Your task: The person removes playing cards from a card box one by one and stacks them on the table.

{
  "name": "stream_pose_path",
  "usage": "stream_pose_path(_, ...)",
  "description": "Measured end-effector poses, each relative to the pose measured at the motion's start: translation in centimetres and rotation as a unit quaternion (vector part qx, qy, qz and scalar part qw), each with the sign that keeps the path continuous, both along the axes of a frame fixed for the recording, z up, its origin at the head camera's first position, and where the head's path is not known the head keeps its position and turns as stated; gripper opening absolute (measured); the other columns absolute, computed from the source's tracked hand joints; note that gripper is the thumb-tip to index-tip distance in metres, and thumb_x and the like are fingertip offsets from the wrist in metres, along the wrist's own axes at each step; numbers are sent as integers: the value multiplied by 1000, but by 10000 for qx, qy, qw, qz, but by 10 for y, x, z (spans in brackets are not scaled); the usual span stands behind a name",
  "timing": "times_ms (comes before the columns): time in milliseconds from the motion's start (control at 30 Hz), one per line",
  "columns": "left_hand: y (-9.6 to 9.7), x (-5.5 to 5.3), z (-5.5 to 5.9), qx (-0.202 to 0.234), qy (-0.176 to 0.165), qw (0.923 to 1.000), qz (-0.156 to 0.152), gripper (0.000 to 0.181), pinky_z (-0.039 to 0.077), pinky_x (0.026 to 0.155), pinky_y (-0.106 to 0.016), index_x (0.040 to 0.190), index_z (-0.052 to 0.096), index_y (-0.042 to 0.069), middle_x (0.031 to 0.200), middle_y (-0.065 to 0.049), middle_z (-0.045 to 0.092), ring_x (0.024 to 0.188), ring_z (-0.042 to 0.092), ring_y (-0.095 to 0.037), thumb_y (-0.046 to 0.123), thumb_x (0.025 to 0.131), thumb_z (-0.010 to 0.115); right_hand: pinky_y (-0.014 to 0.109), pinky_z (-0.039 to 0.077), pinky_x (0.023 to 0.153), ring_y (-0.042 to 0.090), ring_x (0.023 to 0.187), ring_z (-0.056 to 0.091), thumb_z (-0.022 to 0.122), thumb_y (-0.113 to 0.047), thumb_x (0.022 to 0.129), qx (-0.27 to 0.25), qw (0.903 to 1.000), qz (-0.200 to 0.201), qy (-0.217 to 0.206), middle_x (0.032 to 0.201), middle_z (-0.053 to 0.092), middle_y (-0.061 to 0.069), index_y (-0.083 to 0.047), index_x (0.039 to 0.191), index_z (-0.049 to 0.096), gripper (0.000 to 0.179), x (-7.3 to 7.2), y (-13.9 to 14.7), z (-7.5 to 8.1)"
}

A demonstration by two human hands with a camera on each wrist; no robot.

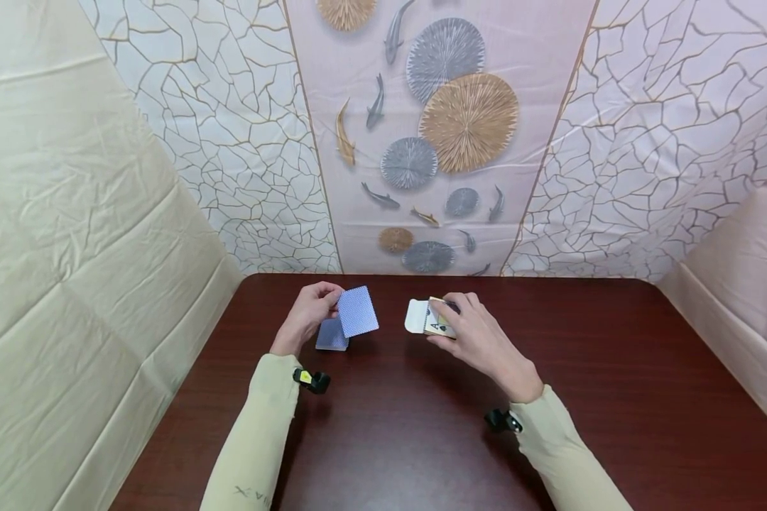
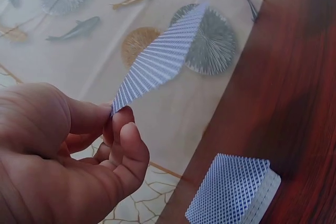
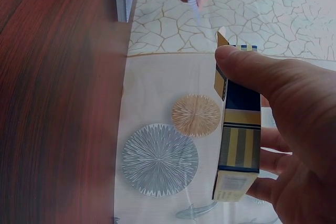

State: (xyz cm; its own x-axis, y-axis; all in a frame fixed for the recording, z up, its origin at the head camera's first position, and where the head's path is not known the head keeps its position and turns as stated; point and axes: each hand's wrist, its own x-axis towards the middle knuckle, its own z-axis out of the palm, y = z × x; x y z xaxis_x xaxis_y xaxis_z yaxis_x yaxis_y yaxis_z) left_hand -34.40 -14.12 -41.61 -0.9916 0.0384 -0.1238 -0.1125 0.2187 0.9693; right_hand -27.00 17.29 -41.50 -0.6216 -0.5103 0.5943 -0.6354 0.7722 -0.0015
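My left hand (image 1: pixel 309 312) pinches a playing card (image 1: pixel 358 312) by one edge between thumb and fingers, its blue patterned back showing in the head view. Below it, a squared stack of blue-backed cards (image 2: pixel 231 187) lies on the table. Held in my right hand (image 1: pixel 482 337) is a card box (image 3: pixel 241 145), navy and gold striped along its side in the right wrist view. Its white flap (image 1: pixel 415 316) stands out toward the left, and a white face with a black A (image 1: pixel 436 325) shows beside the fingers. The fingers hide much of the box.
The dark red-brown table (image 1: pixel 383 419) reaches back to a hanging cloth (image 1: pixel 422 206) printed with fish and round shapes. Pale cloth (image 1: pixel 102 284) also hangs along the left and right sides. Both wrists wear small black cameras.
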Motion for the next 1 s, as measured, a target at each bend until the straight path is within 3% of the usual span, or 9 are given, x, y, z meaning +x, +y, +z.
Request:
stream_pose_path(133,-3,-4,-2,-188,-87,9998,-18,21,51,69,-26,112,65,-1,87,-4,54,75,53,-13,13,101,54,42,48,75,33,94,54,84,-32,76,-13,10000,36,29,112,60,17,-10,123,64,56,0,0,-1)
stream_pose_path(533,-17,-19,-11,-724,-237,9970,-153,23,52,87,-44,115,66,0,95,-8,55,77,54,-17,13,101,53,42,49,75,33,94,54,85,-32,76,14,10000,-3,-83,113,61,16,-11,123,63,56,0,-2,-2)
stream_pose_path(800,-23,-27,-18,-790,-434,9957,-216,24,53,75,-34,115,64,-4,87,-7,55,74,54,-16,10,102,51,42,48,78,33,96,54,83,-33,77,70,9999,-70,-133,113,60,16,-12,125,63,56,1,-1,-3)
stream_pose_path(1000,-25,-28,-22,-1109,-448,9924,-290,24,53,72,-28,116,65,-1,93,-8,56,78,55,-16,12,102,51,42,48,78,33,97,54,84,-33,77,78,9999,-82,-108,113,61,16,-11,125,63,56,1,-1,-2)
